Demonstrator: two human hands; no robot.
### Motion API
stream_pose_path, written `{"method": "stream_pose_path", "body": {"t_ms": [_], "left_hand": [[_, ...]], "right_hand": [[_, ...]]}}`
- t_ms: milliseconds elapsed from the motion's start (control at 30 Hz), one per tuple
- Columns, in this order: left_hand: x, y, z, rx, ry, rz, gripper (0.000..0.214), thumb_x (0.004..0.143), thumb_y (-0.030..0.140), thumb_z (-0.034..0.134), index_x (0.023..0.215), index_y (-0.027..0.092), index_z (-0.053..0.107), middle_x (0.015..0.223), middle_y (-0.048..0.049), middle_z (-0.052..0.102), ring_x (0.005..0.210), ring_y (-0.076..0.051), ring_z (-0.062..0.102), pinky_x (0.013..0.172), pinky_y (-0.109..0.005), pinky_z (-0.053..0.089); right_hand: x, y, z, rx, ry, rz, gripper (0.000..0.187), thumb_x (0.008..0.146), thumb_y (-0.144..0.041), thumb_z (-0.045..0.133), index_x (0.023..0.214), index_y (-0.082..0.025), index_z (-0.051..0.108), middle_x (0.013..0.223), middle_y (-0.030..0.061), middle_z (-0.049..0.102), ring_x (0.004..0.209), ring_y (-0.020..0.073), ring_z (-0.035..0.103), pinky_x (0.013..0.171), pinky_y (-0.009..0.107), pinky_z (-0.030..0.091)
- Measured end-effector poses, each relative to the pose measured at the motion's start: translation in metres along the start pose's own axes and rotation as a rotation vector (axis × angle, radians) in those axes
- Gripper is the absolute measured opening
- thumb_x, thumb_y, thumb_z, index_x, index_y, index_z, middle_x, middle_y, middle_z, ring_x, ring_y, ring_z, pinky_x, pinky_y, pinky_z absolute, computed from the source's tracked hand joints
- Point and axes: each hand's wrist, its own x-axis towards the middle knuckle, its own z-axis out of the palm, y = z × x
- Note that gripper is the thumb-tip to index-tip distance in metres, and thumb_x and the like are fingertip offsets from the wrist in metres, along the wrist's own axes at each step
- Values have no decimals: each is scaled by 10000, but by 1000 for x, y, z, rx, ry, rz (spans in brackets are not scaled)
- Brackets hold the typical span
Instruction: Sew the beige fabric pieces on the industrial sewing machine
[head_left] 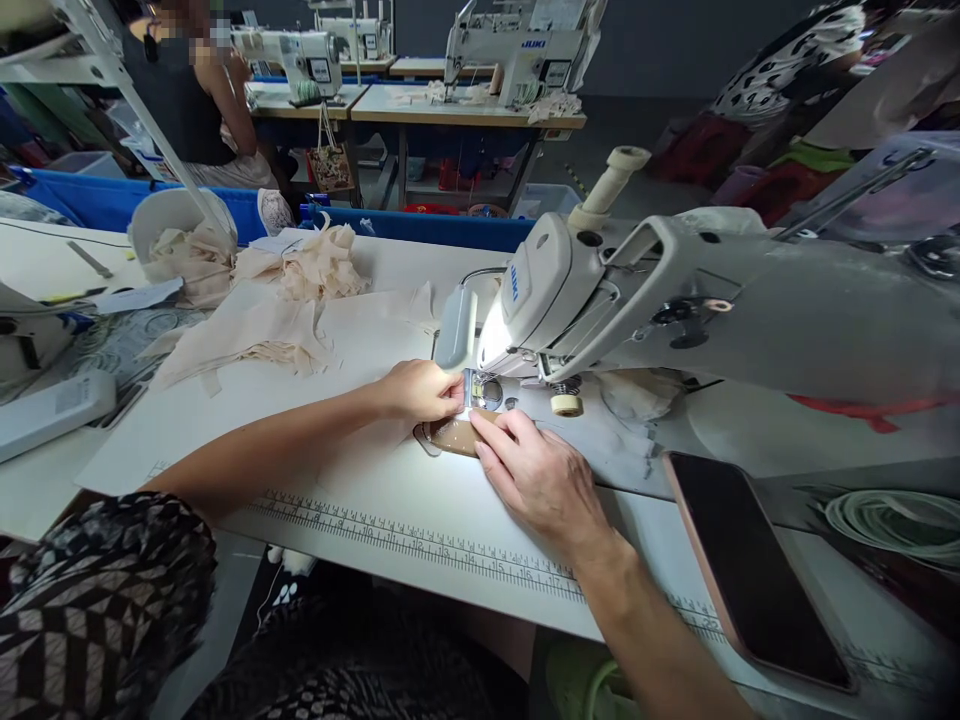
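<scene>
A sewing machine (555, 285) with a JUKI label stands in front of me, its lamp lighting the needle area. My left hand (424, 390) is just left of the presser foot (477, 390). Its fingers are pinched together, and whatever they hold is too small or hidden to make out. Just in front of the foot, a brown plate (452, 436) is set in the white table. My right hand (534, 470) rests on the right side of this plate with its fingers stretched forward, the index fingertip close to the foot. Nothing shows gripped in it.
Beige fabric pieces (255, 335) lie on the left, near a bundle of ruffled cloth (326, 262). A phone (754, 570) lies right of my right forearm. A printed ruler (420, 542) runs along the front edge. Another person (191, 100) sits beyond, near other sewing machines (517, 55).
</scene>
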Motion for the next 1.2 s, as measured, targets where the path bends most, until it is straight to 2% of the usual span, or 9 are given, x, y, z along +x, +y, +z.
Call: {"method": "stream_pose_path", "body": {"t_ms": [167, 267, 333, 400, 467, 533, 700, 900, 1200], "left_hand": [[-2, 3, -1, 62, 8, -1, 85, 885, 200, 579, 858, 180, 656, 845, -7, 724, 724, -153, 612, 669, -280, 430], [-7, 5, 2, 193, 104, 59, 93, 908, 198, 577, 896, 165, 664, 915, -55, 719, 816, -197, 639, 691, -303, 466], [-14, 5, 9, 344, 228, 176, 129, 942, 178, 543, 908, 142, 662, 981, -113, 704, 912, -242, 644, 724, -332, 494], [-22, 3, 18, 483, 317, 357, 183, 976, 153, 493, 891, 126, 653, 1006, -149, 686, 949, -262, 634, 767, -366, 514], [-31, -1, 29, 568, 356, 529, 227, 1001, 137, 452, 894, 124, 651, 999, -155, 681, 933, -259, 624, 801, -390, 527], [-37, -6, 41, 604, 391, 615, 243, 1019, 131, 426, 951, 121, 660, 1009, -154, 687, 933, -252, 622, 828, -398, 541], [-42, -18, 59, 604, 440, 639, 291, 1040, 154, 408, 1102, 69, 679, 1062, -187, 709, 972, -263, 653, 886, -433, 569], [-37, -21, 59, 611, 424, 656, 321, 1021, 155, 421, 1142, 34, 693, 1106, -212, 721, 1042, -292, 672, 937, -463, 575], [-15, -19, 49, 644, 378, 597, 366, 1028, 184, 372, 1066, 56, 713, 1092, -186, 706, 1074, -275, 654, 936, -418, 584]], "right_hand": [[2, -2, 3, -49, -7, -14, 392, 1063, -293, 429, 1234, -184, 764, 870, 60, 658, 644, 160, 494, 636, 317, 359], [4, -3, 3, -72, -17, -28, 384, 1052, -273, 433, 1196, -182, 776, 851, 68, 653, 652, 162, 479, 635, 324, 331], [4, -4, 2, -81, -22, -35, 378, 1051, -267, 431, 1175, -180, 778, 835, 66, 646, 647, 159, 471, 631, 324, 319], [5, -5, 1, -83, -25, -35, 372, 1053, -265, 427, 1125, -179, 782, 822, 61, 637, 642, 155, 465, 623, 322, 307], [5, -4, 1, -78, -29, -28, 369, 1054, -268, 428, 1040, -178, 785, 815, 60, 631, 644, 150, 465, 620, 321, 303], [6, -4, 1, -70, -30, -25, 371, 1055, -268, 430, 996, -180, 785, 809, 58, 628, 644, 148, 470, 622, 321, 309], [5, -3, 3, -78, -14, -47, 367, 1054, -257, 445, 1171, -188, 786, 834, 58, 657, 652, 156, 506, 627, 328, 350], [5, -3, 2, -78, -18, -26, 399, 1056, -259, 430, 1245, -165, 769, 861, 73, 694, 652, 163, 549, 627, 323, 396], [0, 21, 5, -47, 143, 81, 346, 1059, -261, 485, 1132, -139, 800, 867, 68, 768, 675, 167, 645, 641, 312, 472]]}}
